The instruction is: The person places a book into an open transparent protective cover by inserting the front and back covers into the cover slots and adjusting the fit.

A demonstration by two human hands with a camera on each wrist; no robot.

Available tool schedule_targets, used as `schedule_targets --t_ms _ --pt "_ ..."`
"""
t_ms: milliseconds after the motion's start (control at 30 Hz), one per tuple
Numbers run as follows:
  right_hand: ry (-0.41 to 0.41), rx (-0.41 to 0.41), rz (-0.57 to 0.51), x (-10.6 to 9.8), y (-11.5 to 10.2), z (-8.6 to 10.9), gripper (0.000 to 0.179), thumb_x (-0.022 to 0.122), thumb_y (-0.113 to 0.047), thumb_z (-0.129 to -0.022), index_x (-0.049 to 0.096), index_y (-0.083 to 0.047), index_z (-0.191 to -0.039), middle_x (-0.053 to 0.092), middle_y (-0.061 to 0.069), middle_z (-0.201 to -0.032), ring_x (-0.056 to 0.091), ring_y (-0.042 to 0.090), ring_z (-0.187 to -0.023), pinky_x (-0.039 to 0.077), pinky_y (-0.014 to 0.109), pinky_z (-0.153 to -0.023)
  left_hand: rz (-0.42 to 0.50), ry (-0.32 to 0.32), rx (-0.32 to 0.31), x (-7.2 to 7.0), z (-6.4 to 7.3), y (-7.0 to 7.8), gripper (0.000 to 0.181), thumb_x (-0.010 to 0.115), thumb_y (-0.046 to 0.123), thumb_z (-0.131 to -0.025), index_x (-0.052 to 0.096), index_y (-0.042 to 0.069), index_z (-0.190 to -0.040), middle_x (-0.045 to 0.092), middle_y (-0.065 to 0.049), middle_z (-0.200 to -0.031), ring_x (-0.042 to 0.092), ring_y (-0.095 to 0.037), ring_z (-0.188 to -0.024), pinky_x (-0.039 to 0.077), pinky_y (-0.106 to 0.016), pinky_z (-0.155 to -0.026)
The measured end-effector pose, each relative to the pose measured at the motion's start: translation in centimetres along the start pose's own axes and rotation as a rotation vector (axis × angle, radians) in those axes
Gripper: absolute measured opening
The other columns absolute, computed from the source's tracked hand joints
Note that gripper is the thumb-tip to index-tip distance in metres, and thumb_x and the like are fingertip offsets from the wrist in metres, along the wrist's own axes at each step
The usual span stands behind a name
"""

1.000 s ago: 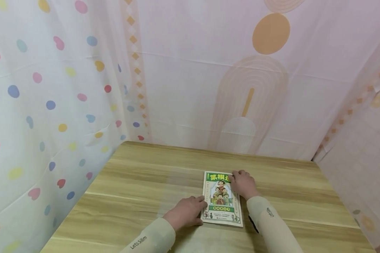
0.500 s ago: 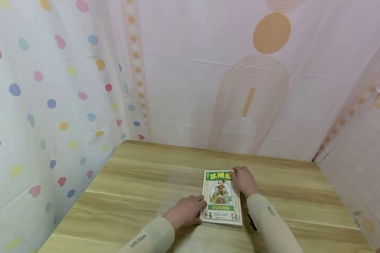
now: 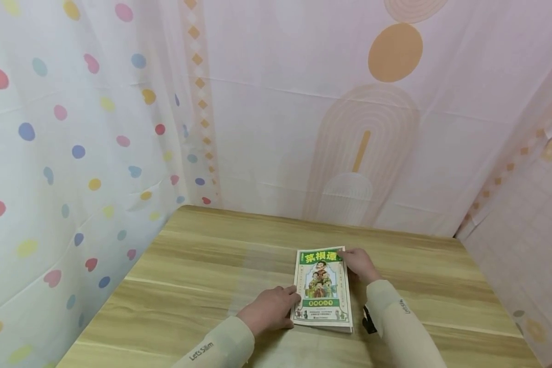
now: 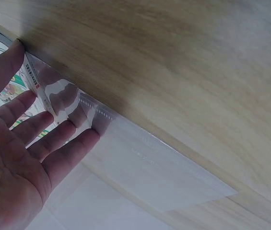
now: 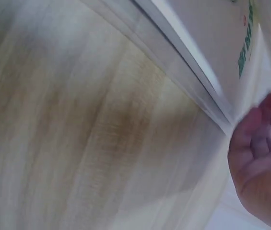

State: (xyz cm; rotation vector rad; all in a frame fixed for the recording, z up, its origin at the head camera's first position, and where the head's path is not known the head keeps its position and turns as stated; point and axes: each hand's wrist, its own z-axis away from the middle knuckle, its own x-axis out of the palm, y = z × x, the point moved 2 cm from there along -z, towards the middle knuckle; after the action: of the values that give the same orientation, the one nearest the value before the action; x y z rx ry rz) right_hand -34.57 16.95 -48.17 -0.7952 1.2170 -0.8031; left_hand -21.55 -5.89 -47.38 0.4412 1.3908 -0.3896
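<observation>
A paperback book (image 3: 321, 306) with a green and white cartoon cover lies on the wooden table (image 3: 202, 286). My left hand (image 3: 270, 307) rests along its lower left edge, fingers nearly straight and spread in the left wrist view. Clear plastic film (image 4: 159, 177) lies under those fingers and stretches out from the book. At the top right corner, my right hand (image 3: 360, 263) pinches the book's front cover (image 5: 212, 33). In the right wrist view that cover stands raised off the pages, with green print on its inner side.
Polka-dot cloth (image 3: 96, 163) hangs along the left side, and a pale pink curtain (image 3: 267, 128) stands behind the table's back edge. A small black thing (image 3: 369, 321) shows under the right sleeve (image 3: 391, 312).
My right hand has shifted slightly right and now pinches the cover's top corner, where its fingers lay over it before. The title shows more fully. The left hand stays in place.
</observation>
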Motion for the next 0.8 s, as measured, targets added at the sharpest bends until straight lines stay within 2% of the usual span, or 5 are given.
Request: schedule_targets --t_ms 33,100,267,533,800 --pt "-0.022 0.023 -0.042 0.0 0.0 0.1 0.031 0.053 -0.022 -0.101 0.066 0.006 -0.096 0.061 0.009 -0.071 0.053 0.018 -0.06 0.045 0.031 -0.056 -0.004 -0.001 -0.001 0.0 0.0 0.0 0.052 0.081 0.042 -0.081 0.063 0.016 -0.123 0.056 -0.003 -0.135 0.061 -0.023 -0.109 0.054 -0.035 -0.088" --pt "-0.055 0.073 -0.104 -0.1 0.2 0.3 0.029 0.054 -0.02 -0.098 0.068 0.005 -0.094 0.063 0.007 -0.07 0.053 0.014 -0.056 0.045 0.028 -0.053 -0.013 -0.002 0.001 0.1 -0.1 0.0 0.052 0.08 0.042 -0.081 0.063 0.016 -0.123 0.056 -0.002 -0.135 0.061 -0.023 -0.108 0.054 -0.035 -0.087" --pt "-0.112 0.167 -0.159 -0.3 0.6 0.9 0.022 0.057 -0.017 -0.094 0.068 0.002 -0.093 0.065 0.007 -0.071 0.053 0.014 -0.054 0.045 0.027 -0.051 -0.017 -0.009 0.005 0.4 -0.2 -0.1 0.054 0.08 0.043 -0.082 0.062 0.016 -0.125 0.055 -0.002 -0.135 0.062 -0.023 -0.108 0.054 -0.035 -0.088" --pt "-0.14 0.15 -0.131 -0.4 0.9 1.6 0.021 0.058 -0.017 -0.097 0.067 0.0 -0.09 0.063 0.007 -0.072 0.052 0.015 -0.058 0.045 0.027 -0.055 -0.02 -0.014 0.0 0.3 -0.2 -0.2 0.055 0.08 0.043 -0.082 0.062 0.016 -0.126 0.055 -0.003 -0.138 0.061 -0.025 -0.111 0.054 -0.036 -0.089" --pt "-0.113 0.158 -0.109 -0.2 1.2 2.0 0.023 0.057 -0.018 -0.1 0.069 -0.001 -0.093 0.066 0.006 -0.075 0.054 0.015 -0.061 0.046 0.027 -0.057 -0.008 -0.03 -0.003 0.5 -0.2 -0.2 0.055 0.078 0.043 -0.084 0.061 0.018 -0.13 0.052 -0.004 -0.143 0.058 -0.026 -0.119 0.053 -0.037 -0.091"
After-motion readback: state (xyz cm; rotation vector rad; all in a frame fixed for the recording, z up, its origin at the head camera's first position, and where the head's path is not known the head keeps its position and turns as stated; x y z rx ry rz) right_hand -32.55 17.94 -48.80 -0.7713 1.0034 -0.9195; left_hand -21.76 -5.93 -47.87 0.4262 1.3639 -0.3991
